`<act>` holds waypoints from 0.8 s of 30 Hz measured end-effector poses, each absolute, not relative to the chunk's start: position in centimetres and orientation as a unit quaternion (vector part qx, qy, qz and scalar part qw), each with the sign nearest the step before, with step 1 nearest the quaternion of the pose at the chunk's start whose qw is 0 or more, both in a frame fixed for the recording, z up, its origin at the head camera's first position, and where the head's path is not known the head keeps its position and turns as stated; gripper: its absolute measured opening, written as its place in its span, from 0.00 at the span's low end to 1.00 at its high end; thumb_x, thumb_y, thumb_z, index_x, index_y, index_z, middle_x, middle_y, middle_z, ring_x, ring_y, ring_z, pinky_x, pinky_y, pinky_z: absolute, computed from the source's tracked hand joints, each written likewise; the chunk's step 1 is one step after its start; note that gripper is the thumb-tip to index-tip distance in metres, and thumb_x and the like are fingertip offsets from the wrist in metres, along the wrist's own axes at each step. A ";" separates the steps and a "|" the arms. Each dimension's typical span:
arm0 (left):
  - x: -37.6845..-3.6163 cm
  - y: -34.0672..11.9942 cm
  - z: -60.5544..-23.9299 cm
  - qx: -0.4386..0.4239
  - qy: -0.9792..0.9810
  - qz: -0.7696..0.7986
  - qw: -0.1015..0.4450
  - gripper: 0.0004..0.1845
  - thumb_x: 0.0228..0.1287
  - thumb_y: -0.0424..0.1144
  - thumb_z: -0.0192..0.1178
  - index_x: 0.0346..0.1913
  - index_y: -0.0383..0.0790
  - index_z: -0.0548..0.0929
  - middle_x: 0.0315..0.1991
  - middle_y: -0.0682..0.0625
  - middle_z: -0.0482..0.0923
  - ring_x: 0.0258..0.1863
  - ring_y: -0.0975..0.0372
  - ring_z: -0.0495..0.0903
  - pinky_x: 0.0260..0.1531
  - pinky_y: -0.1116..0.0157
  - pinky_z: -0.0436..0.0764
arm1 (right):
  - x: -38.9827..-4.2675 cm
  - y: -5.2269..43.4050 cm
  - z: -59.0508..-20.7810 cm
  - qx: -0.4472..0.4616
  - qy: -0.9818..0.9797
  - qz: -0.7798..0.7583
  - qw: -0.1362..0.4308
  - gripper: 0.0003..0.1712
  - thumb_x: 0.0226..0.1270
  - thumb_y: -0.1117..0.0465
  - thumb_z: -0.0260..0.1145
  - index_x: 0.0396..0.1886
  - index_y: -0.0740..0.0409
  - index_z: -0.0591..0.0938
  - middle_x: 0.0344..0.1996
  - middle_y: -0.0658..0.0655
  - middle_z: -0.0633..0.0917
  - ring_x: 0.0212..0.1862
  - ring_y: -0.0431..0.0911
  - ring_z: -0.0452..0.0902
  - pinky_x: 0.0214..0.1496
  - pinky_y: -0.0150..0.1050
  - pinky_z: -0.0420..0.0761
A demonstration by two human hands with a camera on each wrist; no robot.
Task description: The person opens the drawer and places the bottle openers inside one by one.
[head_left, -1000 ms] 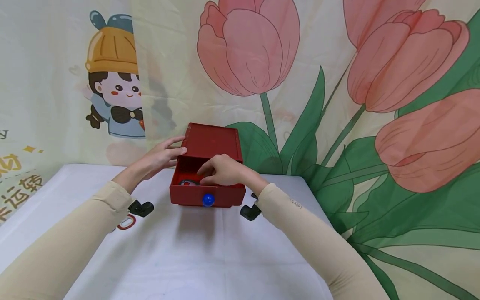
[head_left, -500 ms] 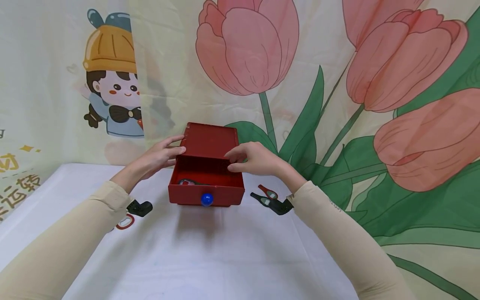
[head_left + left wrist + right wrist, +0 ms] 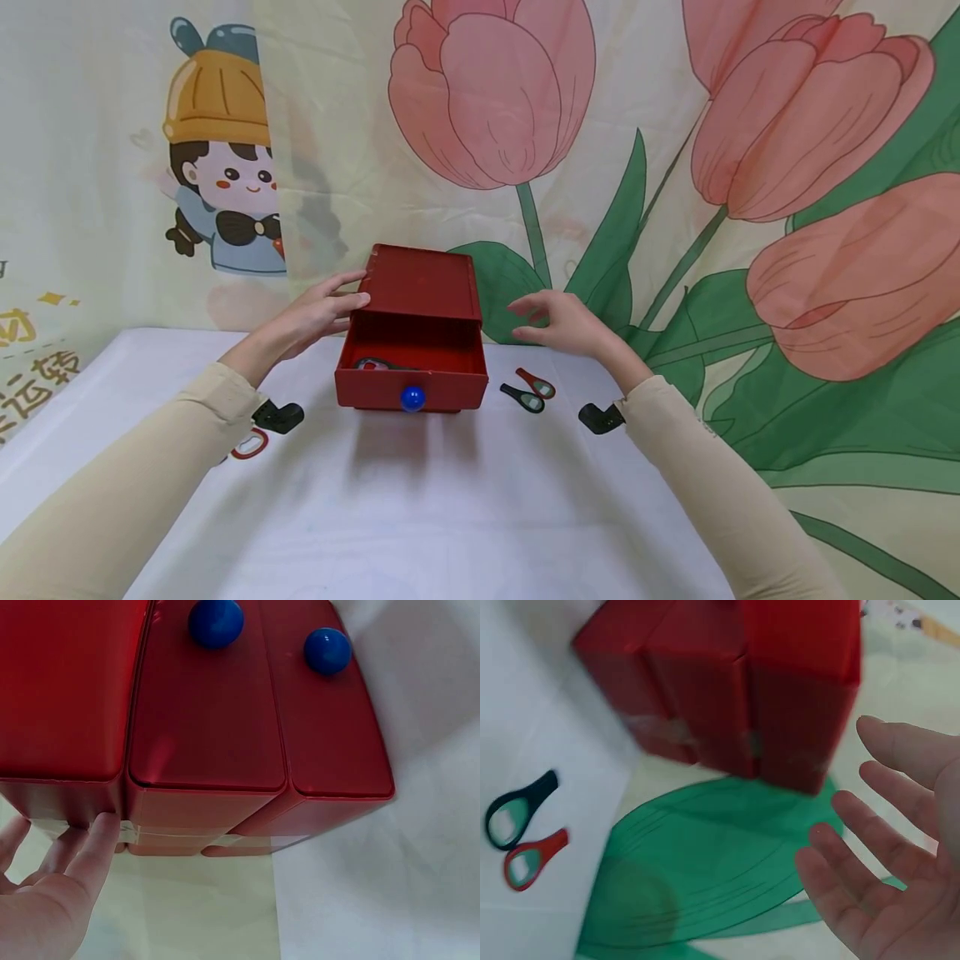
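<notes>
A red box [image 3: 423, 283] stands at the back of the table with a drawer [image 3: 412, 390] pulled out; the drawer has a blue knob. Inside, at its left, lies a dark-rimmed oval item [image 3: 371, 364]. My left hand [image 3: 318, 312] touches the box's left side with fingers extended; in the left wrist view its fingertips press the red side wall [image 3: 67, 802]. To the right of the box, my right hand [image 3: 566, 323] hovers in the air with fingers spread and nothing in them. Below it lie a black short-handled oval loop [image 3: 523, 398] and a red one [image 3: 536, 383].
Another red-rimmed oval item [image 3: 250, 443] lies by the left wrist, partly hidden by the sleeve. Two lower drawer fronts [image 3: 217, 697] with blue knobs show in the left wrist view. A printed tulip cloth [image 3: 495, 100] hangs behind the white table [image 3: 450, 517].
My right hand has come up out of the drawer and moved right, away from the box, uncovering the black and red loops on the table. The left hand has stayed at the box's side.
</notes>
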State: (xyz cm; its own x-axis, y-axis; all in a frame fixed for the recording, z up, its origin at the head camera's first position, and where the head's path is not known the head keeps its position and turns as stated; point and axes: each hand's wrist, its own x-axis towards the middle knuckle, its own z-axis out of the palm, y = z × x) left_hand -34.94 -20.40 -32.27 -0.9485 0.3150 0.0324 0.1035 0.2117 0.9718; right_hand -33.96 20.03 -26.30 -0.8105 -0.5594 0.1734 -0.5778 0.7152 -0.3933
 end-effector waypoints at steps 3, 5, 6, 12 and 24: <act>-34.9 -20.4 -32.3 0.136 0.772 0.615 0.087 0.44 0.82 0.47 0.56 0.88 0.49 0.43 0.83 0.34 0.53 0.80 0.39 0.59 0.78 0.39 0.62 | -34.7 21.3 -27.8 0.292 -0.930 0.222 0.027 0.28 0.73 0.58 0.73 0.70 0.60 0.81 0.66 0.60 0.84 0.62 0.57 0.81 0.62 0.54 0.85; -34.9 -20.4 -32.2 0.134 0.771 0.617 0.087 0.44 0.82 0.47 0.55 0.88 0.49 0.43 0.84 0.34 0.53 0.81 0.39 0.59 0.78 0.39 0.62 | -35.0 22.1 -28.8 0.282 -0.931 0.232 0.028 0.29 0.73 0.58 0.74 0.71 0.60 0.81 0.66 0.60 0.83 0.63 0.58 0.80 0.64 0.56 0.83; -34.9 -20.4 -32.2 0.134 0.770 0.617 0.087 0.43 0.82 0.47 0.55 0.88 0.49 0.43 0.84 0.35 0.53 0.81 0.39 0.59 0.78 0.39 0.62 | -35.1 22.4 -29.3 0.277 -0.931 0.236 0.029 0.29 0.73 0.58 0.74 0.71 0.59 0.81 0.67 0.61 0.83 0.63 0.59 0.80 0.64 0.57 0.83; -34.9 -20.4 -32.1 0.132 0.768 0.620 0.087 0.43 0.82 0.47 0.56 0.88 0.49 0.43 0.84 0.35 0.52 0.81 0.40 0.59 0.78 0.40 0.61 | -35.8 24.2 -32.8 0.251 -0.931 0.262 0.030 0.30 0.72 0.59 0.74 0.71 0.59 0.80 0.67 0.62 0.81 0.66 0.61 0.77 0.61 0.55 0.86; -34.9 -20.4 -32.2 0.134 0.767 0.621 0.087 0.43 0.82 0.47 0.55 0.88 0.48 0.44 0.84 0.35 0.53 0.80 0.39 0.60 0.78 0.40 0.61 | -37.1 25.5 -39.1 0.244 -0.929 0.275 0.027 0.29 0.71 0.60 0.75 0.69 0.60 0.81 0.64 0.62 0.83 0.61 0.59 0.81 0.61 0.55 0.86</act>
